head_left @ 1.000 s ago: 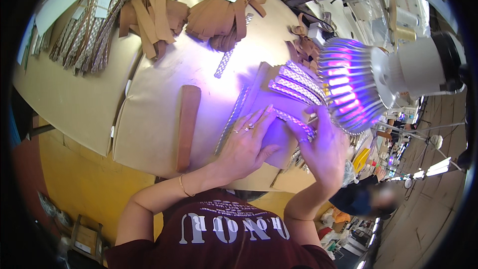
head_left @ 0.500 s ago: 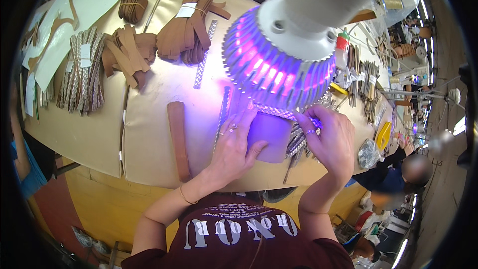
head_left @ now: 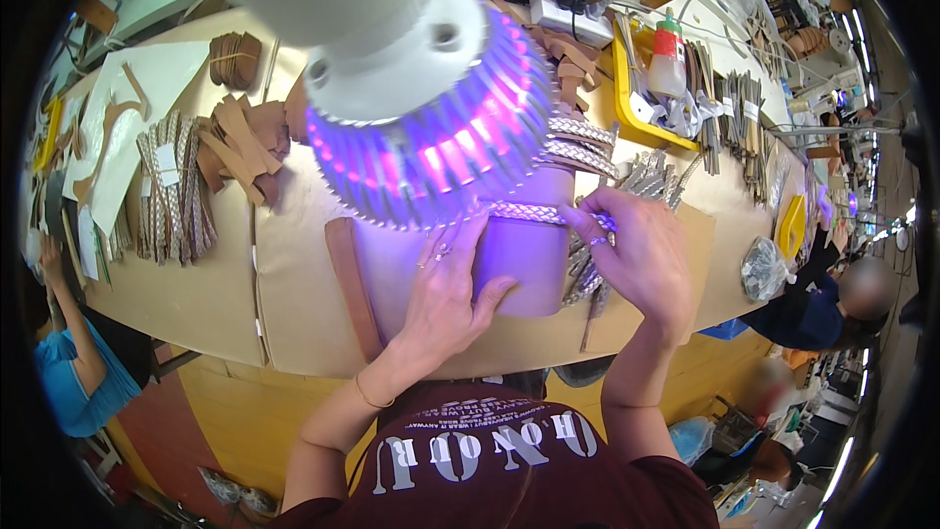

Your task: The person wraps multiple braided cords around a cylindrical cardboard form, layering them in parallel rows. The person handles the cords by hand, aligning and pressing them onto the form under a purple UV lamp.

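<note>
A braided strip (head_left: 529, 213), silvery and tinted violet by the light, runs along the upper edge of a smooth flat panel (head_left: 529, 274). Thumb and fingers of my right hand (head_left: 641, 250) pinch the strip near its right end. My left hand (head_left: 443, 284) lies with fingers stretched out at the panel's left side, the thumb spread over the panel. Its fingertips reach the strip's left part, close under the glowing lamp (head_left: 431, 127), which hides what lies beyond them. A brown leather strap (head_left: 352, 289) rests left of my left hand.
Bundled braided strips (head_left: 174, 191) and brown leather strips (head_left: 245, 147) lie at left. Behind my right hand are more braided strips (head_left: 581, 145), a yellow tray (head_left: 627, 88) and a red-and-clear bottle (head_left: 668, 59). Other people sit at left (head_left: 83, 362) and right (head_left: 808, 309).
The view has shifted, and the lamp now appears farther left, uncovering the yellow tray and coiled braids. My right hand still pinches the strip, and my left stays flat beside the panel.
</note>
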{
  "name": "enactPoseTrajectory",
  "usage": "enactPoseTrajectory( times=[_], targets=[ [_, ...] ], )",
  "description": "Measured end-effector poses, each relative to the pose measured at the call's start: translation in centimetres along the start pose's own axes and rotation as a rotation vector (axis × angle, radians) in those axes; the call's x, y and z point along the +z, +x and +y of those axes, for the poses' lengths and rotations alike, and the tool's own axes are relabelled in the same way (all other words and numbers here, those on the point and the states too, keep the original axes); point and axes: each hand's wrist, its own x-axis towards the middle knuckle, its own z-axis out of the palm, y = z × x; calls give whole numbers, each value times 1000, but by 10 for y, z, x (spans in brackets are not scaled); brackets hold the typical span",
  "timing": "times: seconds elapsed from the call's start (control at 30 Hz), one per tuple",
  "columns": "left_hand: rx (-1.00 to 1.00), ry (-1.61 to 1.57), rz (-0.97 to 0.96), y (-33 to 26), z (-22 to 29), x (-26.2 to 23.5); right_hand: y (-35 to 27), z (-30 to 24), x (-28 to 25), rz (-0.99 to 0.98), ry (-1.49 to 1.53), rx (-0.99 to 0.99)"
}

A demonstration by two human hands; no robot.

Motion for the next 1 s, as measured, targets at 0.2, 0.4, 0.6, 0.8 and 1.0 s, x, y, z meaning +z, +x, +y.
enactPoseTrajectory(
  times=[0.2,0.4,0.6,0.8,1.0],
  targets=[
    [41,35,-73,2,-1,-3,4,21,16,-107,163,50],
    [71,91,-121,3,2,-5,2,31,26,-52,260,61],
    [57,295,-168,11,18,-18,2,28,14,-53,220,114],
    [110,393,-84,7,48,-11,0,13,11,-17,248,72],
    [119,312,-178,12,44,-3,5,11,20,-7,282,31]
  ],
)
